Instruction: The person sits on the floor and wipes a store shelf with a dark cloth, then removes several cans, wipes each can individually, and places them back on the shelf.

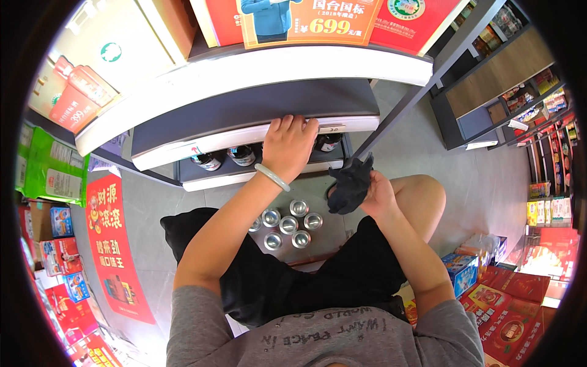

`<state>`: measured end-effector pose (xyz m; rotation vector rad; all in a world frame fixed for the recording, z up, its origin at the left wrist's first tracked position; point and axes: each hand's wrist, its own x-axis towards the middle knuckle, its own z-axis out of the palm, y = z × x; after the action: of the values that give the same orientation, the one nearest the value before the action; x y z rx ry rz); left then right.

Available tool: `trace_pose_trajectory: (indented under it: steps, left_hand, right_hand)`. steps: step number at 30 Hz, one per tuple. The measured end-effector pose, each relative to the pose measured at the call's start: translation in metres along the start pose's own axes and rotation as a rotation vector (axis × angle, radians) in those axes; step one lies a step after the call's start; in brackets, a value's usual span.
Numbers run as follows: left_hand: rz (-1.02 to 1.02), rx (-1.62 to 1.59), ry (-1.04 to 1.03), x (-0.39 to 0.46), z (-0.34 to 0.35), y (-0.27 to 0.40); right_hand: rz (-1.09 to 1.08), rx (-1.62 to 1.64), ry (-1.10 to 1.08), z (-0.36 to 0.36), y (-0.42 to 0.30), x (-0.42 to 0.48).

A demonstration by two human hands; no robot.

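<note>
My left hand rests against the front of a grey shelf, its fingers hooked over the white price rail. The thumb is hidden. A crumpled dark cloth is held in my right hand, to the right of the shelf and over the floor. Dark bottles with pale labels stand on the low shelf beneath; my left hand covers part of the row. Between my legs, several silvery cans stand upright in a cluster, their tops facing me.
Overhead, a bright white shelf edge spans the rack below red and orange cartons. A slanted metal post rises at right. Green packages and a red floor banner lie left; red boxes are stacked behind right.
</note>
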<state>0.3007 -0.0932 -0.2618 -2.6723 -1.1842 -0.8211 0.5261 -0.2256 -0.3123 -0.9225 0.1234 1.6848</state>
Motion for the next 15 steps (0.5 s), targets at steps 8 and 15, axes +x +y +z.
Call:
trace_pose_trajectory:
  steps: [8, 15]
  left_hand:
    - [-0.094, -0.143, 0.168, -0.018, -0.018, 0.007]
    - [-0.156, -0.180, 0.180, -0.043, -0.029, -0.018]
  right_hand:
    - [0.018, 0.030, -0.117, -0.011, -0.003, 0.009]
    - [0.088, -0.050, 0.167, 0.003, 0.011, 0.032]
